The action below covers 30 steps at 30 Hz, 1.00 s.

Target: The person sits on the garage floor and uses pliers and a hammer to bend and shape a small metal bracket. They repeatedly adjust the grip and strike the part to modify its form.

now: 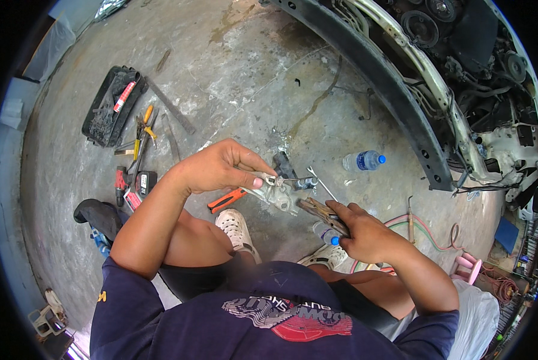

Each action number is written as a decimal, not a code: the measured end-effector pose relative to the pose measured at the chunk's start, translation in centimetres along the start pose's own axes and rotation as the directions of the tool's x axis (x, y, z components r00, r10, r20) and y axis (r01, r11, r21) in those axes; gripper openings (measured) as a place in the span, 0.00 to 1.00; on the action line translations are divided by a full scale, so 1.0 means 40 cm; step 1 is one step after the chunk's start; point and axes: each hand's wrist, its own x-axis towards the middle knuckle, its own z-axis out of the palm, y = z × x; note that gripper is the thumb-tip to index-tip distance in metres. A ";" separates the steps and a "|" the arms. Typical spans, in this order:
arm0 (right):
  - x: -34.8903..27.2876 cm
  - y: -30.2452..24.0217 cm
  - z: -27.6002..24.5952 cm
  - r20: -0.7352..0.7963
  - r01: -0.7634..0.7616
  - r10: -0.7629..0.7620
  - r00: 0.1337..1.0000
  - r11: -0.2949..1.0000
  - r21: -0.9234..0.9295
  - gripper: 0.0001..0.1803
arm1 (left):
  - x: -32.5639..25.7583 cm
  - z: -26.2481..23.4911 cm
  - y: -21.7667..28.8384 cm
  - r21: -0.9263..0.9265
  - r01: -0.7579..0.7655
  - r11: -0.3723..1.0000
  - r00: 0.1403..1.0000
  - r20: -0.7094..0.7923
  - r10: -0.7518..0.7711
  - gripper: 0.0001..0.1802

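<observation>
My left hand (227,168) pinches a light metal bracket (278,193) between thumb and fingers, held above the floor in front of my knees. A worn, brownish, long tool (322,215) is in my right hand (368,234), fingers wrapped round its near end. Its far end points at the bracket's right side, close to it; whether they touch I cannot tell. Just beyond the bracket lie a dark block-like piece (283,165) and a slim wrench (323,183). Below my left hand is an orange-and-black handled tool (227,200).
Water bottles lie on the concrete at right (364,161) and by my right shoe (326,233). Left are a black tray (104,117), pliers (143,129) and a red drill (121,183). A stripped car front (401,78) stands far right; hoses (428,237) run along the right.
</observation>
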 end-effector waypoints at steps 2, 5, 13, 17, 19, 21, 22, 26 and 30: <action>0.006 0.006 0.009 -0.042 0.022 -0.021 0.999 1.000 0.007 0.41 | 0.008 0.001 -0.013 0.002 -0.022 1.000 1.000 -0.005 0.022 0.18; 0.017 0.003 0.006 -0.017 -0.022 0.024 1.000 0.994 0.109 0.35 | 0.013 0.000 -0.007 0.088 -0.052 0.995 0.999 -0.007 0.053 0.18; 0.042 0.020 0.036 -0.010 -0.066 0.067 0.998 0.995 0.076 0.28 | 0.020 0.148 -0.011 0.902 -0.090 0.422 0.894 -0.114 0.434 0.17; 0.015 0.004 0.036 -0.033 -0.041 0.043 0.999 0.996 0.078 0.32 | 0.028 0.140 -0.011 0.910 0.028 0.413 0.967 -0.130 0.221 0.25; -0.003 0.005 0.036 -0.064 -0.007 0.014 0.998 0.995 0.095 0.35 | 0.026 0.139 -0.011 0.910 -0.019 0.415 0.949 -0.115 0.294 0.26; -0.017 0.012 0.036 -0.118 0.045 -0.032 0.992 0.993 0.109 0.38 | 0.027 0.132 -0.020 0.904 -0.076 0.420 0.932 -0.085 0.351 0.27; -0.016 0.018 0.036 -0.127 0.080 -0.066 0.990 0.991 0.108 0.38 | 0.027 0.119 -0.024 0.902 -0.101 0.419 0.925 -0.069 0.372 0.26; 0.012 0.041 0.024 -0.068 0.145 -0.138 0.988 0.983 0.113 0.39 | 0.033 0.095 -0.034 0.884 -0.137 0.447 0.937 -0.030 0.348 0.26; 0.061 0.070 0.043 -0.127 0.252 -0.247 0.961 0.968 0.022 0.43 | 0.042 0.104 -0.032 0.867 0.007 0.498 0.967 -0.133 0.218 0.28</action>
